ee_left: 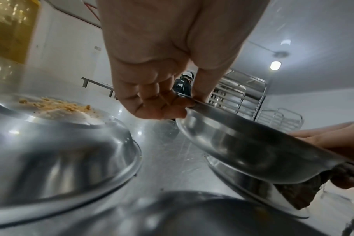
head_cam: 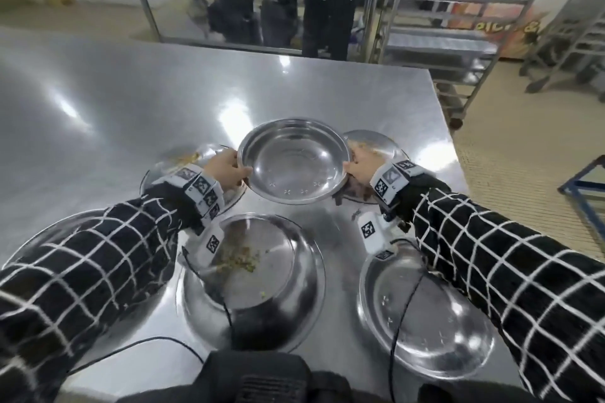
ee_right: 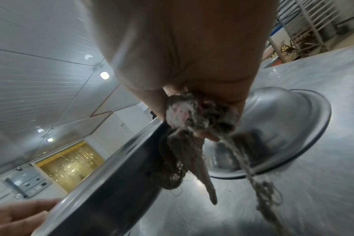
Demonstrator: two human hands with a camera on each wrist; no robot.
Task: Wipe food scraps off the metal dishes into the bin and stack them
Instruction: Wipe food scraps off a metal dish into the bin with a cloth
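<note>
Steel table (head_cam: 131, 91), centre frame: left hand (head_cam: 226, 170) pinches the clean dish (head_cam: 293, 162) rim, dish lifted and tilted; right hand (head_cam: 363, 170) grips the opposite rim plus a rag (ee_right: 184, 143). Risk: rag-crowded grip slips, dish drops onto scrap-covered dishes below.

A shiny silver dish (head_cam: 293, 162) with small star-shaped marks is pinched at its rim between the fingers (head_cam: 229, 159) of both hands. Yellow-tan crumbs (ee_left: 55, 104) are seen on the upturned silver dish (ee_left: 57, 143) left of those fingers. A grey-brown rag (ee_right: 184, 153) is clutched in the right fingers. Both sleeves (head_cam: 98, 258) are patterned black with a white grid. The surface (head_cam: 131, 101) is mirror-grey.
</note>
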